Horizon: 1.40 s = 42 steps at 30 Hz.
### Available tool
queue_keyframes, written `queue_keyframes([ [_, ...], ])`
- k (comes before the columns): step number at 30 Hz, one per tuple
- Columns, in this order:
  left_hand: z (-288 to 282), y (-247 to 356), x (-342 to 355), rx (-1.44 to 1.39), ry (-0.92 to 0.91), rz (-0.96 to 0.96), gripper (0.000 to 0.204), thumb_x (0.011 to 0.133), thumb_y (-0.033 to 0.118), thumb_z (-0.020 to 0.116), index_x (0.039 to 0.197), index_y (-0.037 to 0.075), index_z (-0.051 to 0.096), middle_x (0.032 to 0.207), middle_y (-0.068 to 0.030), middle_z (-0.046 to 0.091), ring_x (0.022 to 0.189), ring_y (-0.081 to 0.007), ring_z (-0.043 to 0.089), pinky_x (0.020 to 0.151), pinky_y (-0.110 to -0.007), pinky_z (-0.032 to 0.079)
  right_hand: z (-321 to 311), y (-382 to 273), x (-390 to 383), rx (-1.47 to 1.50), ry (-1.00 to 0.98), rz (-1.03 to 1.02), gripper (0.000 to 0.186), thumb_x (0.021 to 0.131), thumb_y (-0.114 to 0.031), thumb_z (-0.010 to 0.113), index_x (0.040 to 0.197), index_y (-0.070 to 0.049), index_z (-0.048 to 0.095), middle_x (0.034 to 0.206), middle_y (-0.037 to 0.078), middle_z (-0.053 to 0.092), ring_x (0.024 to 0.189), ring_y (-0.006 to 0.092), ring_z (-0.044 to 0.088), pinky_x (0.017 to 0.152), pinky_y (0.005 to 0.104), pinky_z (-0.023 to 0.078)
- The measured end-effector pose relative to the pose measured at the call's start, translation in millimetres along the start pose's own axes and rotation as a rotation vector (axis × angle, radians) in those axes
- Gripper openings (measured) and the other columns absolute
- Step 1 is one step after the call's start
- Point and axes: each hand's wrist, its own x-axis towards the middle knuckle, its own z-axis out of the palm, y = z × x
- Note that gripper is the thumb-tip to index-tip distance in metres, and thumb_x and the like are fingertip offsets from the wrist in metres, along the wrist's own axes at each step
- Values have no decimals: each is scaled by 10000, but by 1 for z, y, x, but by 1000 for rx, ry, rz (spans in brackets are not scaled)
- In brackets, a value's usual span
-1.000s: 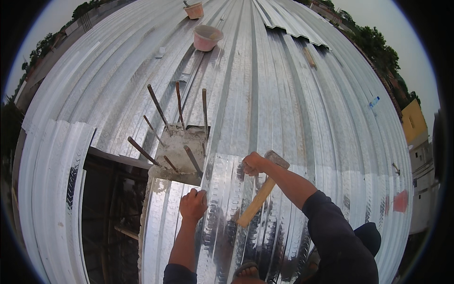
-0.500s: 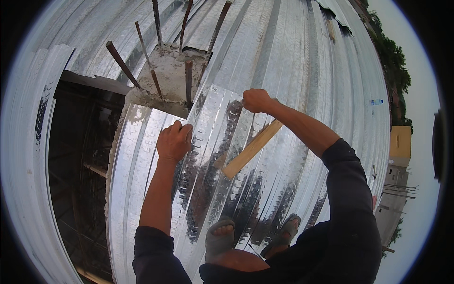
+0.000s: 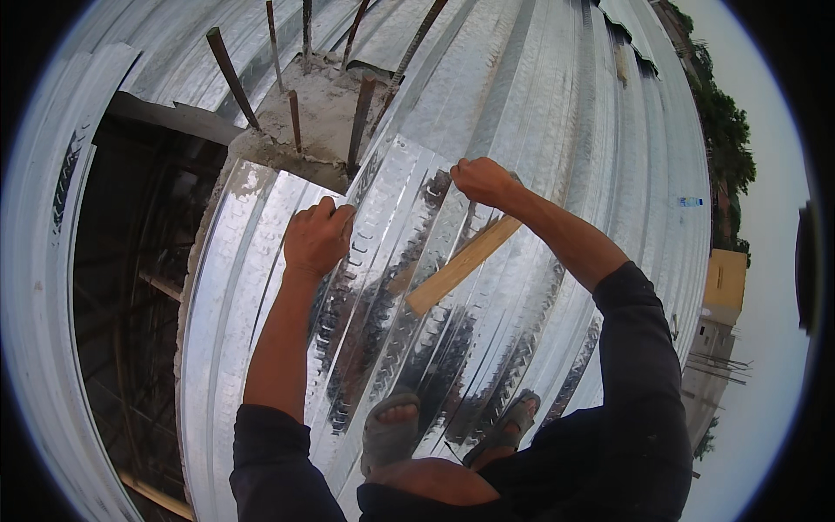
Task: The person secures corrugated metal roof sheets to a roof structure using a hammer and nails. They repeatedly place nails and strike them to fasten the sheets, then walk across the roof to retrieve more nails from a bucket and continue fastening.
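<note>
1. At the hands: the shiny metal sheet (image 3: 383, 217) lies beneath and between them, its ribs running from its far edge back toward the person and leaning a little leftward on the way. The left hand (image 3: 317, 237) is curled into a fist at the sheet's notched edge; the right hand (image 3: 483, 181) is closed at the far edge, rightward and slightly farther out. Both seem to grip the sheet, though the fingertips are hidden.
2. Just nearer the body than the right hand, a hammer's wooden handle (image 3: 465, 265) lies aslant across the ribs, its free end pointing back and left. The right hand is the nearer one; the forearm hides most of the head.
3. Behind both hands, toward the body, two sandals (image 3: 391, 426) stand on the sheet.
4. Just beyond the left hand stands a concrete column (image 3: 317, 109) with rusty rods (image 3: 228, 78); left of that hand gapes a dark opening (image 3: 130, 226).
5. Compared with a second ago, the view is tipped lower: buckets beyond the column have left it, while both hands keep much the same places on the sheet.
</note>
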Motion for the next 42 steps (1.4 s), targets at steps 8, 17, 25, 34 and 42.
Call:
queue_keyframes([
  [8,4,-2,-3,4,-55,-27,156,835,178,745,987,207,722,856,-43,589,746,-297,659,683,-445,542,-9,19,25,82,-53,113,149,801,-107,616,761,-14,724,823,237,722,811,392,731,703,499,579],
  [17,1,-4,-1,-2,-34,-35,155,832,193,750,983,220,730,839,-32,590,732,-294,659,680,-433,551,-5,24,18,148,12,148,198,842,-128,578,793,27,691,835,252,711,810,426,714,735,512,569],
  [25,-2,-5,-3,-25,-68,-48,134,868,207,720,1001,203,702,871,-46,575,789,-262,657,731,-424,529,1,24,13,200,67,283,234,842,-144,591,710,23,688,856,242,711,823,412,719,748,502,573],
  [34,3,-4,-1,16,-31,-59,170,830,189,758,991,223,719,841,-41,592,724,-313,659,637,-437,545,-13,31,22,-7,-72,-151,236,844,-181,636,788,41,692,868,248,708,865,408,721,748,483,575],
  [42,-2,-5,0,-21,6,-36,151,845,197,758,991,218,723,820,-40,602,708,-302,661,638,-432,549,1,27,15,334,-7,476,334,930,-242,567,809,36,707,879,264,721,879,429,717,771,539,567],
])
